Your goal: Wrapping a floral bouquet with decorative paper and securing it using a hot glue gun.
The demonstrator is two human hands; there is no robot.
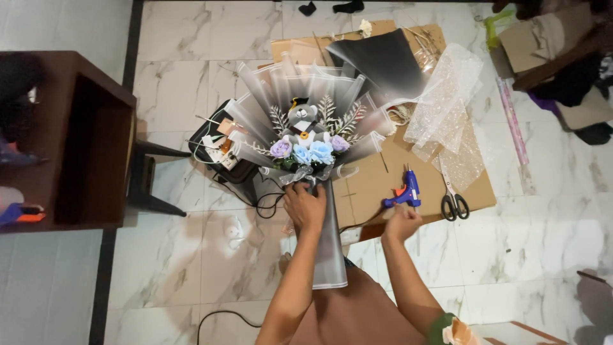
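- The bouquet (306, 137) is held upright over the marble floor (191, 255), in front of the seated person, its fan of grey-to-white wrapping sheets spread wide at the top.
- At its centre a small grey bear (302, 119) with a cap is set, with pale blue and lilac flowers (306, 151) below it and silvery leaves on either side.
- The left hand (305, 207) is closed around the neck of the bouquet, just under the bow, where the wrap narrows into a long grey handle (331, 249).
- The bundle is judged light but top-heavy; the wrap looks stiff enough to crease and smooth enough to slip, so the neck is the soundest place to be gripped.
- The flowers, leaves and sheet edges are judged fragile and are best left unpressed.
- The right hand (401, 223) is curled just below the blue glue gun (405, 191), at its cord end; whether anything is actually grasped cannot be told.
- The gun lies on flattened cardboard (383, 176), with black-handled scissors (452, 201) near it and loose clear wrap (447, 108) beyond.
- A dark wooden table (70, 140) stands well apart to the left.
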